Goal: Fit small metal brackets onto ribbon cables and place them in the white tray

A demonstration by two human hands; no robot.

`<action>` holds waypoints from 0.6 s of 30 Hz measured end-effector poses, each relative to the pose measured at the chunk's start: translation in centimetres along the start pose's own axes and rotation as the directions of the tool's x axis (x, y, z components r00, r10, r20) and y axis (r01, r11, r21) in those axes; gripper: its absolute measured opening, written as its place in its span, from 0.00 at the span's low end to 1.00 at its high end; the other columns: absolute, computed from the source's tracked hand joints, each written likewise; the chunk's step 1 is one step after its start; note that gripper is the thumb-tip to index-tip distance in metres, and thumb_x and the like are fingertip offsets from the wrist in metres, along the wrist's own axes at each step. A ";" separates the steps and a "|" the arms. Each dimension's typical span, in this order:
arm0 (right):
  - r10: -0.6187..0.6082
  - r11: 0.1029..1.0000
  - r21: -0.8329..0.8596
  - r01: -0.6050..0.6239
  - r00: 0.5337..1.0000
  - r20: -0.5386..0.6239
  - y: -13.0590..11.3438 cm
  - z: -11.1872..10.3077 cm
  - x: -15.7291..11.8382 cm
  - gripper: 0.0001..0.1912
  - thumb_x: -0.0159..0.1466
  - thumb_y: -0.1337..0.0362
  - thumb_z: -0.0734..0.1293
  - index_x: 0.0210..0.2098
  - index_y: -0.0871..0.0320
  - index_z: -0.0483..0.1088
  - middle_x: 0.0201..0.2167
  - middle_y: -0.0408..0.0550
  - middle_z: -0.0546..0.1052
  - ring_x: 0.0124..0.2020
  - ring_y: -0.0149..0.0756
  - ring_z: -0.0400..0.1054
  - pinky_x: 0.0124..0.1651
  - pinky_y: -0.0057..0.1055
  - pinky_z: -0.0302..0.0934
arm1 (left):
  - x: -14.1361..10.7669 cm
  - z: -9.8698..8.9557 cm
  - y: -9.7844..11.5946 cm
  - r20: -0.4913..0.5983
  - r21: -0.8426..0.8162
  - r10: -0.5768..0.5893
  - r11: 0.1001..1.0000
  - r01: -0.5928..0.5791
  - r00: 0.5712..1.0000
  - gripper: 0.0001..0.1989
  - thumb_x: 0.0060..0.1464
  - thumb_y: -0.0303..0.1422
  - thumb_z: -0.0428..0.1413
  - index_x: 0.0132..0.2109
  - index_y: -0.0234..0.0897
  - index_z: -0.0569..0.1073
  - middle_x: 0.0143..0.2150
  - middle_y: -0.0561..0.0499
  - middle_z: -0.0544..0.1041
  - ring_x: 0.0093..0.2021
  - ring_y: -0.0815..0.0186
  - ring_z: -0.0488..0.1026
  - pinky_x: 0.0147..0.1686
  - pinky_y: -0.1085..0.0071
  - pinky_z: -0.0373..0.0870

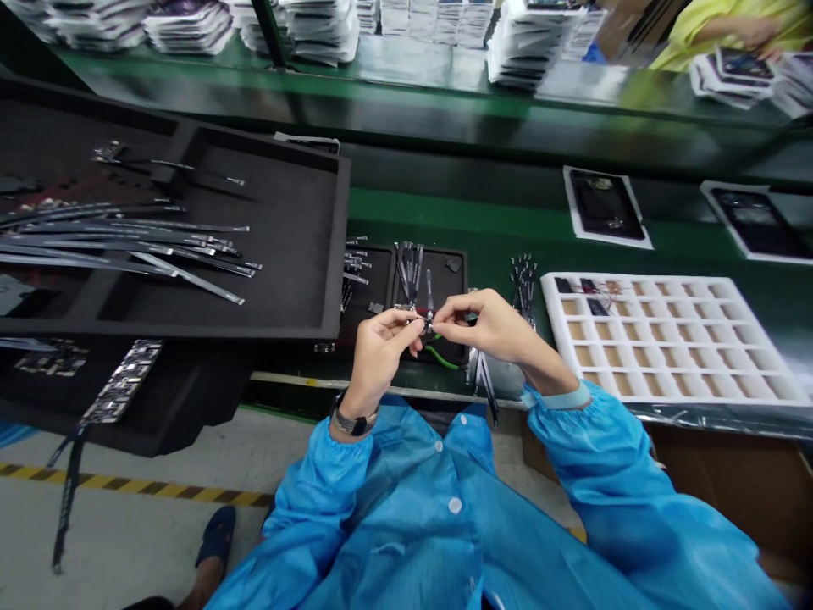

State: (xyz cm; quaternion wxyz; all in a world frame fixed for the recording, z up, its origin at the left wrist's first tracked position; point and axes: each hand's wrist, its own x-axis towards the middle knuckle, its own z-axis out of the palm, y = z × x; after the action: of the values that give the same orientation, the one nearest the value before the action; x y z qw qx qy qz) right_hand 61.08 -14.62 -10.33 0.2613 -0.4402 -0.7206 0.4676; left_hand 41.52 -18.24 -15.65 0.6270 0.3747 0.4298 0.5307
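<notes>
My left hand (pixel 381 347) and my right hand (pixel 486 326) meet at the middle of the bench, fingertips pinched around a small electronic part (pixel 428 324) with a dark strip cable (pixel 429 290) rising beyond it. The fingers hide most of the part. Behind my hands a bundle of flex cables (pixel 410 269) lies in a black tray (pixel 458 267). Green-handled pliers (pixel 441 359) rest just below my fingertips. More flex cables (pixel 524 280) lie behind my right wrist, and others (pixel 483 381) hang over the bench edge below it.
A large black foam tray (pixel 285 246) with long flex cables stands at the left. A white compartment tray (pixel 673 339) holds small dark parts at the right. Phone-like units (pixel 606 206) lie behind it. Stacks fill the shelf (pixel 406 63); a person's yellow sleeve (pixel 705 25) shows beyond.
</notes>
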 end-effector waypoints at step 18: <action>0.062 0.990 0.125 -0.067 0.997 0.042 0.7 0.2 -1.2 0.12 0.64 0.54 0.77 0.35 0.57 0.83 0.31 0.46 0.81 0.34 0.40 0.74 0.40 0.35 0.65 | 0.0 -0.6 -0.2 0.148 -0.074 -0.057 0.995 0.068 0.987 0.11 0.52 0.36 0.72 0.36 0.31 0.83 0.29 0.48 0.80 0.24 0.68 0.75 0.26 0.71 0.76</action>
State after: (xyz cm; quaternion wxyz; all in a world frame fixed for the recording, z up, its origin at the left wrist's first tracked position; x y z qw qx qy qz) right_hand 61.77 -15.66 -10.95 0.2596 -0.4370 -0.6798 0.5287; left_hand 41.00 -18.24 -16.07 0.6873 0.3738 0.3734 0.4984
